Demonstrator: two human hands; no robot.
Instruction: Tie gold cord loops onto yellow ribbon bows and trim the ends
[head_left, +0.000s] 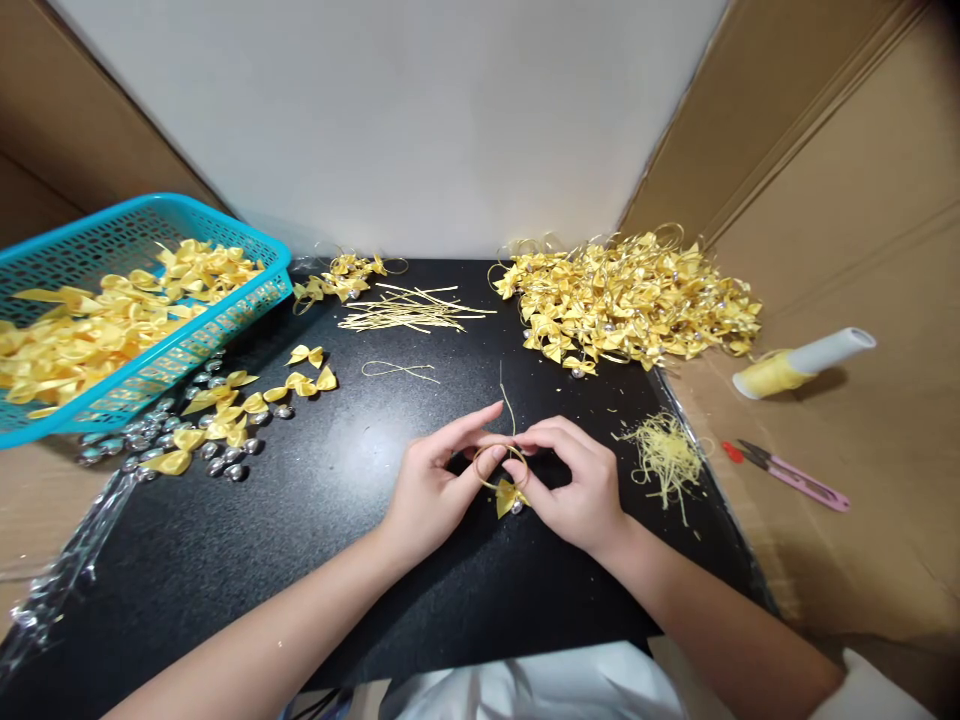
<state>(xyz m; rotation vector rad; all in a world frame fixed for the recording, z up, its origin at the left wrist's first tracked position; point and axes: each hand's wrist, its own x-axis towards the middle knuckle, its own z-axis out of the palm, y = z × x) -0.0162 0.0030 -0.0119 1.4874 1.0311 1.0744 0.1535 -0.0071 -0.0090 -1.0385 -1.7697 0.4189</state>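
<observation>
My left hand (435, 485) and my right hand (574, 480) meet over the black mat (315, 540), fingers pinched on a thin gold cord loop (498, 462). A small yellow ribbon bow with a silver bead (508, 497) hangs from the loop between the two hands. One cord end sticks up above my fingers. Both hands are closed on the loop.
A teal basket (225, 315) of yellow bows sits at the left, with loose bows and silver beads (217, 425) beside it. Cut gold cords (409, 310) lie at the back; a big pile of finished bows (634, 295) at right. Cord scraps (664, 455), thread spool (799, 365), pink snips (791, 475).
</observation>
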